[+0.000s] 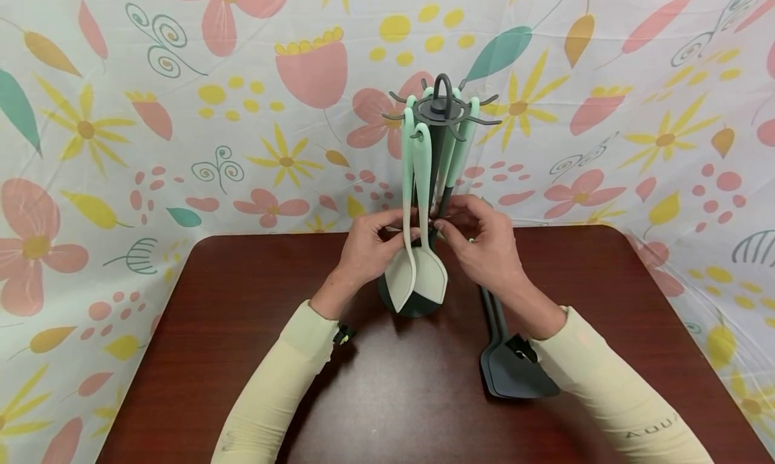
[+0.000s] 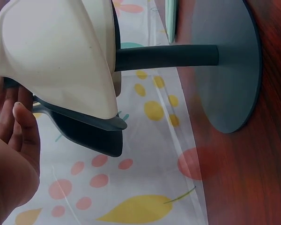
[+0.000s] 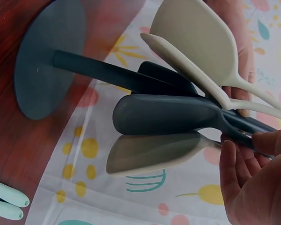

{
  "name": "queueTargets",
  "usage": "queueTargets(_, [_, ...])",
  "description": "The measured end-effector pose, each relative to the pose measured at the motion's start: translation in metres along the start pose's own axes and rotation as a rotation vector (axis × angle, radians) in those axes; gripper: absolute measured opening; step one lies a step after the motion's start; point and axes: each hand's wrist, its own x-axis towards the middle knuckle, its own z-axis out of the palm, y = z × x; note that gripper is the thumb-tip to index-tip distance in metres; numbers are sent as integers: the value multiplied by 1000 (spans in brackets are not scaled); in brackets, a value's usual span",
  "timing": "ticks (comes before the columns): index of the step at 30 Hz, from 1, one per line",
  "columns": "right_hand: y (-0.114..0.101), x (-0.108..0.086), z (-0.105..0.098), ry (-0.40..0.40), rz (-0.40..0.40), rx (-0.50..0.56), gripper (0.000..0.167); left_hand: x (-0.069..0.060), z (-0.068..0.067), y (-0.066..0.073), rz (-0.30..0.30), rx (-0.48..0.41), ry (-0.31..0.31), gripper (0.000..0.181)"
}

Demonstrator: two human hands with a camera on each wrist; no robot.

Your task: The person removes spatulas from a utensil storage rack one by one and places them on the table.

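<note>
A dark utensil stand (image 1: 445, 111) with a hooked ring on top carries several mint-handled utensils. Two cream spatulas (image 1: 432, 276) hang at its front, blades down. My left hand (image 1: 365, 249) reaches behind their stems, thumb and fingers close to the pole; what the fingertips touch is hidden. Between thumb and fingers, my right hand (image 1: 492, 250) pinches the neck of a hanging dark spatula (image 3: 168, 115). Below it in the right wrist view hangs another light-coloured utensil (image 3: 150, 152). The stand's round base (image 2: 225, 84) rests on the table.
Two dark turners (image 1: 514, 373) lie stacked on the brown table (image 1: 254, 329), under and beside my right forearm. A flower-printed cloth (image 1: 290, 141) hangs directly behind the table's back edge.
</note>
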Motion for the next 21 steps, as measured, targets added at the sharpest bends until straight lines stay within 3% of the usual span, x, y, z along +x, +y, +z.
queueTargets(21, [0,0,0,21,0,-7,19,0,1,-2,5,-10,10,27])
